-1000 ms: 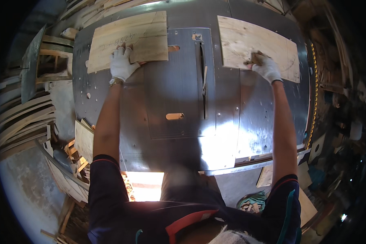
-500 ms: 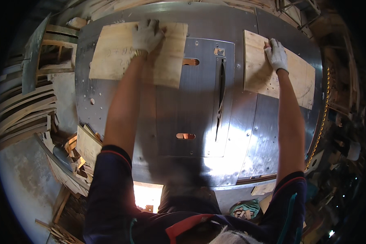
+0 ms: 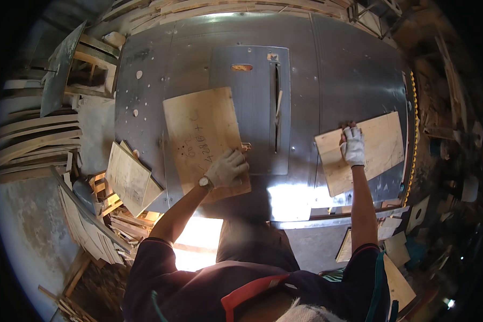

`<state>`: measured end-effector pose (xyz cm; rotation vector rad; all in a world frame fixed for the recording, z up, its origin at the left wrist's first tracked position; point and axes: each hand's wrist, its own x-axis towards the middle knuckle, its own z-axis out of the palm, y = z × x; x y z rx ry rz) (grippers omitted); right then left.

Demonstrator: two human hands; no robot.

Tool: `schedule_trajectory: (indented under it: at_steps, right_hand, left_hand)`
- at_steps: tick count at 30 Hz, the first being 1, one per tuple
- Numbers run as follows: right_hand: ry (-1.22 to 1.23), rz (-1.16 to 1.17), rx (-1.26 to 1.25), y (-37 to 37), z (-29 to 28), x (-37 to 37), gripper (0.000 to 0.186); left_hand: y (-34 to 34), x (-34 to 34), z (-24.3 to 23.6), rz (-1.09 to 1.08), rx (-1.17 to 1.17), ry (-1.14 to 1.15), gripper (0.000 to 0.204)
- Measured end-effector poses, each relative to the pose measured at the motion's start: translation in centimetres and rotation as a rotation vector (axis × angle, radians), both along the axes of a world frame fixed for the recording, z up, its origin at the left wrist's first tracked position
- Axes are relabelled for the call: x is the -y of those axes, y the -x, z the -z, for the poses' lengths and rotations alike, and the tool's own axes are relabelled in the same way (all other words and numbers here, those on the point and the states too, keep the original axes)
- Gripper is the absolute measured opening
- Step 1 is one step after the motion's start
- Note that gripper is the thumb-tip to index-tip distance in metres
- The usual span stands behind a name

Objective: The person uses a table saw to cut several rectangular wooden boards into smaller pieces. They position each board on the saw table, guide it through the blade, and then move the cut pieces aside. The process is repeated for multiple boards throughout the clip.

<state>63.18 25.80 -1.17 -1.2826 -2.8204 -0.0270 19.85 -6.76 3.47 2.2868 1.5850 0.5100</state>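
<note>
In the head view my left hand (image 3: pixel 226 170), in a pale glove, holds the lower right part of a plywood board (image 3: pixel 198 121) with handwritten marks. Its fingers curl at the board's right edge. To the right, my gloved right hand (image 3: pixel 353 146) grips a second plywood board (image 3: pixel 381 140), with bare fingertips at its far edge. Both boards are over a metal saw table (image 3: pixel 198 53), turned at an angle. Between them runs a long blade slot (image 3: pixel 277 129), where a thin pale strip (image 3: pixel 279 104) shows.
Two small boards (image 3: pixel 129 174) overlap at the table's left edge. Long wood strips (image 3: pixel 37 139) are stacked at the far left. Offcuts (image 3: pixel 129 225) lie in a heap below them. More board pieces (image 3: pixel 397 249) stand at the lower right. A yellow chain-like strip (image 3: pixel 414 134) lines the right side.
Both hands have come back toward me with their boards. The left board has turned and moved right, nearer the slot's lower end. The right board has turned the other way.
</note>
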Motion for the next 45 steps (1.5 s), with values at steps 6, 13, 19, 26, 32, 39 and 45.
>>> schedule_trajectory:
  at_steps: [6, 13, 19, 26, 32, 39, 45]
  right_hand:
    - [0.144, 0.016, -0.252, -6.1, -2.6, 12.5, 0.05]
    - [0.417, 0.108, -0.522, -2.5, -6.1, 29.2, 0.046]
    - [0.643, -0.066, -0.552, -0.6, -8.0, 37.1, 0.049]
    - [0.738, 0.014, -0.591, -3.1, -8.4, 38.9, 0.049]
    - [1.019, 0.295, -0.756, -0.5, -10.3, 36.3, 0.055]
    - [1.683, 0.467, -1.309, 1.9, -12.6, 37.3, 0.069]
    - [1.141, 0.668, -1.337, -5.4, -11.5, 39.1, 0.052]
  left_hand:
    - [-3.1, 16.4, 6.7, -1.037, -0.257, 0.107, 0.06]
    - [2.4, 20.8, 7.0, -1.625, -0.135, 0.228, 0.084]
    - [1.0, 18.7, 5.7, -1.361, -0.11, 0.626, 0.085]
    - [-14.6, 24.9, 7.3, -0.932, 0.457, 0.668, 0.053]
    - [-15.8, 33.7, 2.8, -0.709, -0.12, 0.254, 0.055]
    - [-16.6, 33.6, -5.5, -0.884, 0.648, 0.336, 0.057]
    - [-20.4, 21.7, -10.1, -0.489, 1.49, 0.47, 0.075]
